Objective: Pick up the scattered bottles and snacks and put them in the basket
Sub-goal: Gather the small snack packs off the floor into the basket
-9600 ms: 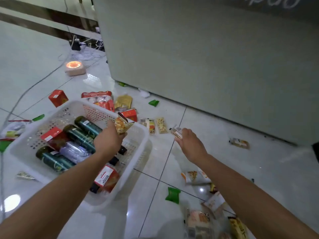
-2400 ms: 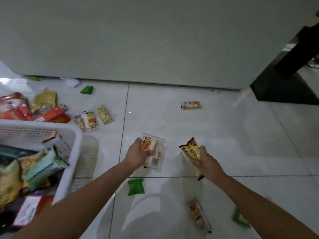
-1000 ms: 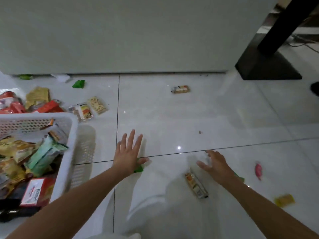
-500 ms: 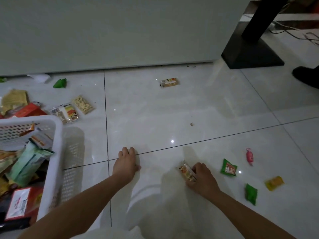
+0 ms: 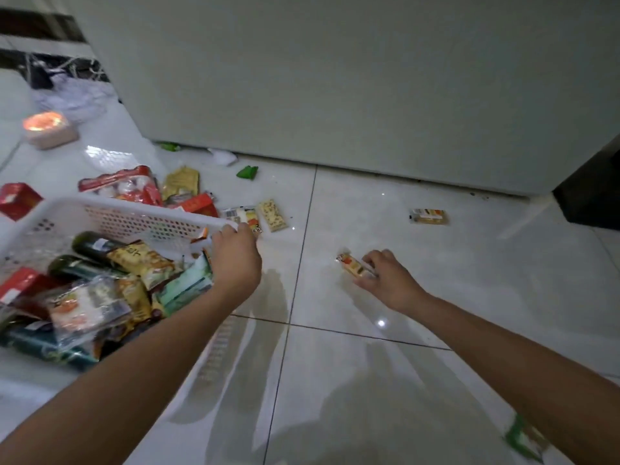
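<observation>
The white perforated basket (image 5: pixel 134 207) stands on the floor at left, filled with dark green bottles (image 5: pixel 94 245), snack packets (image 5: pixel 144 260) and a red box (image 5: pixel 20 283). My left hand (image 5: pixel 235 260) hovers over the basket's right corner with its fingers curled; what they hold is hidden. My right hand (image 5: pixel 385 280) is low over the tiles, gripping a small orange snack bar (image 5: pixel 354 266) that sticks out to the left. Loose snacks lie beyond the basket: a nut bar (image 5: pixel 273 216), a clear packet (image 5: pixel 243 214) and a small packet (image 5: pixel 429 217).
A big white cabinet (image 5: pixel 335 78) closes off the back. A red bag (image 5: pixel 124 186), a yellow packet (image 5: pixel 181 181), a red carton (image 5: pixel 18 199) and a green packet (image 5: pixel 247 171) lie behind the basket. A glowing orange device (image 5: pixel 47 127) sits far left, a dark base (image 5: pixel 590 196) far right, another green packet (image 5: pixel 523 437) near my right arm.
My left hand closed over the green packet on the floor and moved left to the basket's corner. My right hand lifted the orange snack bar. The view swung left.
</observation>
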`<control>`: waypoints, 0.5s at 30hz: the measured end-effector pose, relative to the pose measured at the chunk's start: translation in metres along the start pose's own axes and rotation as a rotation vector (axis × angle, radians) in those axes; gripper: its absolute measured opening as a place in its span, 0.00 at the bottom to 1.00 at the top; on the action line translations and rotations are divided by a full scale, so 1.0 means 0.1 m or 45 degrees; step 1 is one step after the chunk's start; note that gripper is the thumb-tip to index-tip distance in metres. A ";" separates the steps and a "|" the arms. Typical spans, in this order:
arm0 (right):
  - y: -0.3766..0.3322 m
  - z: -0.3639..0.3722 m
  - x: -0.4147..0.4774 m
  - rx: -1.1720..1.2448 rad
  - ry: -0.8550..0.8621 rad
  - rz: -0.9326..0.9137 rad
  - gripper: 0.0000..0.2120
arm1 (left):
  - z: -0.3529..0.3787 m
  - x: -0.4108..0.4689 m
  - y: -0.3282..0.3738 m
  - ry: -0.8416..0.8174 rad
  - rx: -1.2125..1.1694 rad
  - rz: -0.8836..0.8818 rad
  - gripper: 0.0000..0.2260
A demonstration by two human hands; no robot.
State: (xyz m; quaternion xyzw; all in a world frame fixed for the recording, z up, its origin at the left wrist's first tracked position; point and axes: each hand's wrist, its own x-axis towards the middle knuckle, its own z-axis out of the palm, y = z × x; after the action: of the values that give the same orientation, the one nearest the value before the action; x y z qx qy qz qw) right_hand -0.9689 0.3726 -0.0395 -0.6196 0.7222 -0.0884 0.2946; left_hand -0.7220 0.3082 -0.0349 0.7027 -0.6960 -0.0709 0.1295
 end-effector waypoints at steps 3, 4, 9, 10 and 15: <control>-0.92 -0.09 0.36 -0.011 -0.005 -0.276 0.21 | -0.37 0.20 -0.57 0.079 0.094 -0.279 0.06; -1.20 -0.04 0.42 -0.016 -0.028 -0.369 0.22 | -0.47 0.20 -0.74 0.077 0.133 -0.377 0.06; -2.23 0.48 0.48 -0.098 -0.160 -0.637 0.27 | -0.66 -0.02 -1.24 -0.094 0.310 -0.789 0.10; -2.33 0.60 0.47 -0.153 -0.191 -0.659 0.30 | -0.65 -0.05 -1.30 -0.117 0.353 -0.784 0.11; -2.23 0.61 0.46 -0.323 -0.126 -0.768 0.36 | -0.61 0.01 -1.34 0.113 0.259 -0.466 0.20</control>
State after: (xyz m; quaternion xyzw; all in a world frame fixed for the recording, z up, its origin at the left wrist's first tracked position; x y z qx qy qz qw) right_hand -0.7508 0.2953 0.0069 -0.8408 0.4962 -0.0507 0.2104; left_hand -0.5761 0.3120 -0.0137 0.8291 -0.5541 0.0085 0.0733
